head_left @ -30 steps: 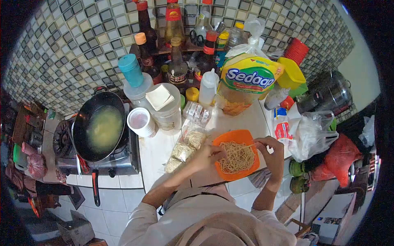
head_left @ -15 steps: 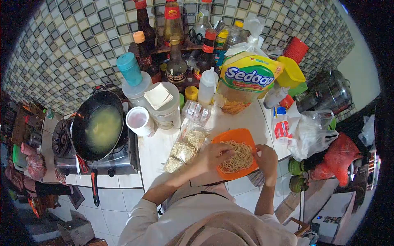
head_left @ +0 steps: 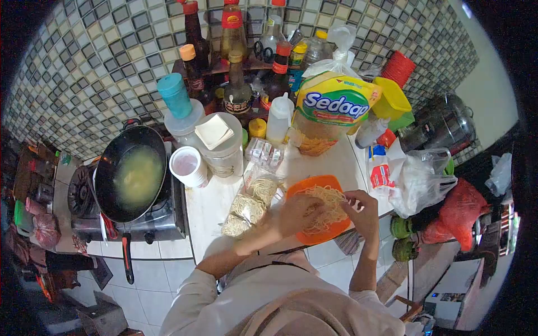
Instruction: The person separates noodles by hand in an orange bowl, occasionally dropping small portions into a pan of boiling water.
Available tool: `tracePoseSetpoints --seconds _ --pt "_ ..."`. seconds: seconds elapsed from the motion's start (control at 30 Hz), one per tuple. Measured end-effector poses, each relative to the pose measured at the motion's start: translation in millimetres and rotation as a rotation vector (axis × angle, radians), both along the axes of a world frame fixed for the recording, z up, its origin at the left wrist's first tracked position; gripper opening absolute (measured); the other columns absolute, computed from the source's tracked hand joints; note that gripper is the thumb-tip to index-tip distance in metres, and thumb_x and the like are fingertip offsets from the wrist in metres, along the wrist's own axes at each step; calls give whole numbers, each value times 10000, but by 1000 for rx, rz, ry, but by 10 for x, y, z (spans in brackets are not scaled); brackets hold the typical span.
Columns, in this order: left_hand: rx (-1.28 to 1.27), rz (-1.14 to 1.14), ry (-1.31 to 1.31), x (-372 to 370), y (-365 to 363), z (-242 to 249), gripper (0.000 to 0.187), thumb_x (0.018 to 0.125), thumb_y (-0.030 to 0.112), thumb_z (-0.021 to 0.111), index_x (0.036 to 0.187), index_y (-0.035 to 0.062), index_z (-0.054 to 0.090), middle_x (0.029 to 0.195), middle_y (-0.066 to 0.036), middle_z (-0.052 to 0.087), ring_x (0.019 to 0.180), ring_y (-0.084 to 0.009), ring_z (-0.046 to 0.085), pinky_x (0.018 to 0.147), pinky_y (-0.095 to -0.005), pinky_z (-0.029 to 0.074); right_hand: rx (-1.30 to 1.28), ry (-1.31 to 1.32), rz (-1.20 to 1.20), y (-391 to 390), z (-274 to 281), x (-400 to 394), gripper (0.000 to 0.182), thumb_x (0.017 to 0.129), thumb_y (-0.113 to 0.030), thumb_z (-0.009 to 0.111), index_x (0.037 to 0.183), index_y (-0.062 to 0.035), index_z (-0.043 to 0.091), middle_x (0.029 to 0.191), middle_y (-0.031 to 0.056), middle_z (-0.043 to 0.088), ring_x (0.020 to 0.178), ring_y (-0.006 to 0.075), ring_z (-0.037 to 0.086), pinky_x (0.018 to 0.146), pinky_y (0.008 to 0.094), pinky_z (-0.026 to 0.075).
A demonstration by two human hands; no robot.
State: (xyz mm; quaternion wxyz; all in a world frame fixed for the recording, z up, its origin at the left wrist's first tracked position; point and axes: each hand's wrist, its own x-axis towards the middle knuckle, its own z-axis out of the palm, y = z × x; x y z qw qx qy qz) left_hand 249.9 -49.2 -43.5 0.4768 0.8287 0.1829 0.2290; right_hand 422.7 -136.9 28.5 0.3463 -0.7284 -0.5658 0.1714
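Note:
An orange plastic container (head_left: 311,182) sits at the counter's front edge with a tangle of thin yellow noodles (head_left: 327,203) in it. My left hand (head_left: 298,214) reaches in from the left side, its fingers curled into the noodles. From the right, my right hand (head_left: 363,210) pinches strands between thumb and fingers above the container's right rim. The strands between both hands look raised and loose. Left of the container lies a clear pack of dried noodle cakes (head_left: 248,207), close to my left forearm.
A black wok (head_left: 131,218) with pale yellow liquid stands on the stove (head_left: 175,215) at left. Behind are a white cup stack (head_left: 189,168), a lidded tub (head_left: 225,162), sauce bottles and a Sedaap bag (head_left: 336,106). Plastic bags (head_left: 417,187) lie at right.
My right hand has moved slightly up and inward from the container's right rim, taking hold of strands. The noodles are pulled up and looser than before. My left hand stays over them.

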Motion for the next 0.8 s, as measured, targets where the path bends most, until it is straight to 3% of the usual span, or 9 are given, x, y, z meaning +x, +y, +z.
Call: tracePoseSetpoints --seconds 0.03,0.1,0.23,0.3,0.53,0.63,0.73,0.8 --pt "0 2 -1 60 -36 -11 303 847 270 475 985 20 577 917 -135 600 856 -251 573 752 -333 447 0 -1 2 2 41 -21 219 669 -96 668 861 -4 617 742 85 601 650 178 558 578 282 420" --pt "-321 78 -255 171 -107 -70 337 838 300 509 918 -15 597 775 -111 614 700 -180 578 637 -305 443 -6 45 72 15 93 -97 239 678 -100 663 896 -10 618 745 88 606 660 179 561 590 282 425" --pt "-515 59 -155 222 -93 -149 349 856 306 503 947 -18 595 782 -64 609 704 -89 539 635 -252 434 -1 61 135 35 69 -241 252 679 -123 678 905 -23 624 751 84 609 675 171 565 596 279 428" --pt "-656 62 -358 207 -162 -164 320 862 289 502 921 -8 606 747 -22 582 686 -67 511 617 -236 424 -116 198 143 35 112 -287 274 676 -162 698 904 -28 628 769 85 610 684 168 563 610 278 432" --pt "-756 82 -314 107 -172 -149 270 855 249 516 850 -3 611 715 -11 570 656 -71 507 603 -244 424 -9 71 96 49 31 -297 282 682 -173 705 904 -28 609 783 89 618 701 163 566 617 279 442" --pt "-794 77 -268 58 -147 -102 249 854 237 515 846 9 613 720 -19 577 649 -70 511 598 -238 425 -60 93 62 55 -62 -280 271 661 -148 707 860 -29 566 750 40 609 665 121 562 587 253 433" --pt "-687 148 -266 41 -149 -60 265 848 260 524 818 12 612 673 -28 571 610 -74 507 555 -245 419 -26 102 115 43 -143 -236 268 667 -138 701 858 -21 554 743 36 608 666 118 564 594 256 437" --pt "-577 209 -217 71 -131 -206 302 842 293 528 807 5 612 624 -36 560 575 -83 502 521 -257 417 -31 195 58 35 -112 -231 184 701 -68 646 868 -12 595 743 83 607 657 168 567 597 285 444"
